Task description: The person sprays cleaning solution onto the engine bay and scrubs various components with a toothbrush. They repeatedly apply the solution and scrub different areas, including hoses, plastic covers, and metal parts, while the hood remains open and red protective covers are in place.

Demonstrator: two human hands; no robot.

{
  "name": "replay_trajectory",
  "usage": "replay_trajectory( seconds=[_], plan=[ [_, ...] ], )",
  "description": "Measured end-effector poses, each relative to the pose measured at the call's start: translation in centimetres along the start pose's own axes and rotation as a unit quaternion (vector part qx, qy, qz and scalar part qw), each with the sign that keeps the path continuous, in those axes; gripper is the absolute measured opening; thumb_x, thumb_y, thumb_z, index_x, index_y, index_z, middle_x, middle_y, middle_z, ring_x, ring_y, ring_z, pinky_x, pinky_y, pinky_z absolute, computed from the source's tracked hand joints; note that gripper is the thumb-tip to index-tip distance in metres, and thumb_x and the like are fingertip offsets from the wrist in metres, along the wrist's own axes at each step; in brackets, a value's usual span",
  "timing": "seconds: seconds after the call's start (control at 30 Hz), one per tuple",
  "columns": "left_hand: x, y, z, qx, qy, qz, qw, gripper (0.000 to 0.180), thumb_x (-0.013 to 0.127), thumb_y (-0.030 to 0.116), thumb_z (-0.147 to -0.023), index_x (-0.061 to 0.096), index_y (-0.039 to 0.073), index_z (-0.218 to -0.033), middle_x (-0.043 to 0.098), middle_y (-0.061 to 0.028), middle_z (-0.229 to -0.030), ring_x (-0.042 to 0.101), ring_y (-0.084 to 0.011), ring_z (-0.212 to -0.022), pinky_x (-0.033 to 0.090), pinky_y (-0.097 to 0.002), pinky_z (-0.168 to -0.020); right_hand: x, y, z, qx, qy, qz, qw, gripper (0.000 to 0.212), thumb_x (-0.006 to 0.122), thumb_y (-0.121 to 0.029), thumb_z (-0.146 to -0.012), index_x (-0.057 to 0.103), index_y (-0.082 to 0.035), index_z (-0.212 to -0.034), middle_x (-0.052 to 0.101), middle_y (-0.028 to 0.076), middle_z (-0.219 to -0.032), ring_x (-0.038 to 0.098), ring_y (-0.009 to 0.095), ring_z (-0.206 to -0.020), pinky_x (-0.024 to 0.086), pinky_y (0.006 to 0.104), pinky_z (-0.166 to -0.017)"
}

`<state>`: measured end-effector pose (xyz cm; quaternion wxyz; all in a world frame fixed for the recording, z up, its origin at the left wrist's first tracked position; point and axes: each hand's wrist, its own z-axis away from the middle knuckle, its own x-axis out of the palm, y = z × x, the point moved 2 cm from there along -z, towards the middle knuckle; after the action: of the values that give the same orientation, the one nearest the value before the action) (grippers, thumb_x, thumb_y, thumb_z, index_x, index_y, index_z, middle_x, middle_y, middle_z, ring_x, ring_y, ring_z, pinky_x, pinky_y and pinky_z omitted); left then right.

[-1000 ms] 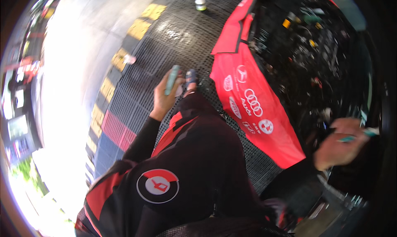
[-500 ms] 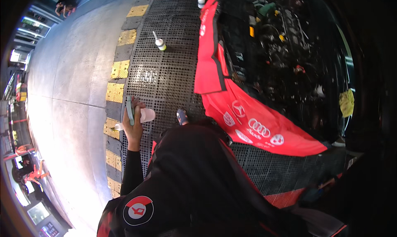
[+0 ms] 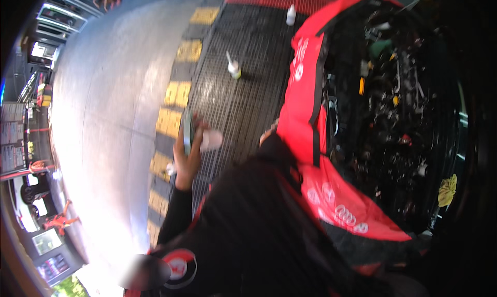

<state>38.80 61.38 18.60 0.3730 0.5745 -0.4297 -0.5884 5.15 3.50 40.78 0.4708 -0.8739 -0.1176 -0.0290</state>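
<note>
My left hand (image 3: 187,160) is closed around a translucent white bottle (image 3: 212,140) held sideways. Its rounded end sticks out on the right, and a paler tip shows at the lower left of the hand. A curved grey-green piece (image 3: 187,130) is held along the fingers; its kind is unclear. My right hand (image 3: 268,131) shows only as a few blurred fingers beyond the dark sleeve. They are beside the edge of a red fender cover (image 3: 300,123), and whether they touch it or grip anything is hidden.
A bottle with a long spout (image 3: 234,69) stands on the black grid mat (image 3: 253,43), a white bottle (image 3: 291,15) farther off. Right is an open engine bay (image 3: 393,105) with a yellow cloth (image 3: 447,190) at its edge. Yellow-black edging (image 3: 176,93) borders the concrete floor (image 3: 114,90).
The whole view has shifted, so mat, cover and engine bay appear farther right. My right fingers have come into sight by the red cover. The left hand keeps its hold on the bottle.
</note>
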Motion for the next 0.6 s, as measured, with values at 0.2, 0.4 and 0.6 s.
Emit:
replay_trajectory(
  seconds=[0.2,0.4,0.6],
  plan=[
    [4.0,2.9,-8.8,0.003,0.023,0.064,0.998,0.043,0.057,0.004,-0.112,0.054,-0.007,-0.154,0.074,-0.0136,-0.126,0.072,-0.0205,-0.116,0.056,-0.038,-0.106,4.3,2.1,-2.9,-0.013,0.037,0.014,0.999,0.035,0.052,-0.035,-0.113,0.059,-0.003,-0.098,0.062,0.015,-0.103,0.062,0.025,-0.093,0.05,0.0393,-0.083],
    [8.0,5.0,-17.6,0.064,-0.055,0.002,0.996,0.046,0.058,0.005,-0.11,0.054,-0.008,-0.154,0.076,-0.0139,-0.126,0.071,-0.0215,-0.119,0.053,-0.0412,-0.111,7.7,6.2,-4.3,-0.019,0.082,0.03,0.996,0.034,0.053,-0.034,-0.112,0.06,-0.003,-0.1,0.064,0.016,-0.108,0.064,0.027,-0.098,0.051,0.0402,-0.087],
    [14.3,6.8,-25.0,0.055,-0.153,0.031,0.986,0.048,0.06,0.01,-0.11,0.054,-0.007,-0.154,0.077,-0.0156,-0.123,0.071,-0.0229,-0.12,0.05,-0.042,-0.113,10.2,8.6,-4.2,-0.053,0.135,0.048,0.988,0.033,0.054,-0.033,-0.112,0.06,-0.002,-0.102,0.066,0.018,-0.113,0.065,0.028,-0.103,0.052,0.0412,-0.091]
  ],
)
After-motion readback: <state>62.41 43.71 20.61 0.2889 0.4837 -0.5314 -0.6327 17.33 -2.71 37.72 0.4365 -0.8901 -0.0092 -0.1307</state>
